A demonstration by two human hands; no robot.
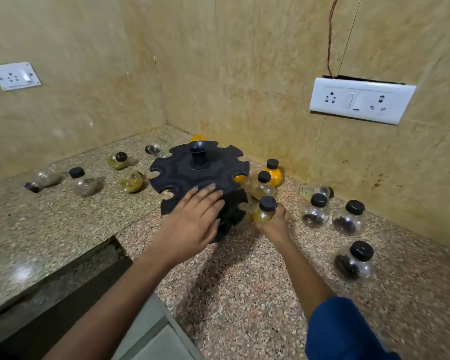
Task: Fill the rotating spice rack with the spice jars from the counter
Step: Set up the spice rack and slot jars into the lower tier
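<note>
My left hand (195,216) flat on the rack (199,175) steadies it; right hand (273,222) grips a jar (264,211), best slid neck-first into the slot.

1. Left wall (63,113): beige marbled tile. It meets the right wall (244,87) in a vertical corner.
2. Small plate (14,76): white, on the left wall. It has one socket with one switch to its right.
3. Large plate (361,100): white, on the right wall. It has two sockets with switches between them. A dark gap shows along its top edge.
4. Wire (330,35): reddish-brown. It runs from that gap up the right wall and out of view.
5. Stains (377,178): dark specks on the right wall, below the large plate.
6. Recess (70,289): dark, at lower left. A pale grey panel (151,331) lies just beside it.
</note>
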